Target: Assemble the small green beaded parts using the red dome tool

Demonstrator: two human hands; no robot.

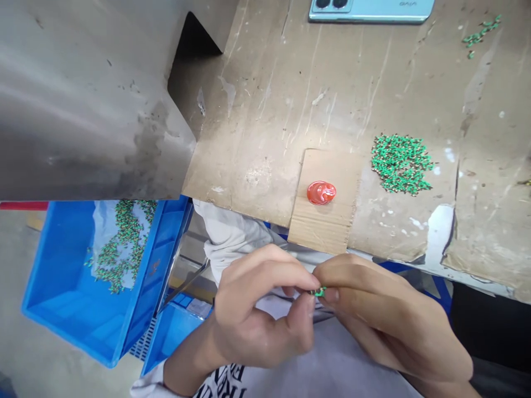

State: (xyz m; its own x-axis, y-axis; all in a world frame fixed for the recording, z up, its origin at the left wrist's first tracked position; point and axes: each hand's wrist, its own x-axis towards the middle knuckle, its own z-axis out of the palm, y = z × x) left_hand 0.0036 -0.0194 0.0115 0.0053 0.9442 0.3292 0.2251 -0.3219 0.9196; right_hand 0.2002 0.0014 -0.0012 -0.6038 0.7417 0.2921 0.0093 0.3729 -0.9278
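Between my fingertips, just off the table's front edge, is a small green part with metal ends (319,292). My left hand (265,309) pinches it from the left with thumb and forefinger. From the right, the fingertips of my right hand (385,315) close on the same part. Its exact kind is too small to make out. Beyond the hands, a red oval cap or dish (321,193) with a glossy inside sits on a piece of cardboard (323,226). A pile of similar green parts (401,164) lies to its right on the table.
A light blue phone (373,11) lies at the table's far edge. A few green parts (481,36) are scattered at the far right. On the left stands a grey metal housing (91,99). Below it, a blue bin (74,315) holds many green parts on a plastic sheet.
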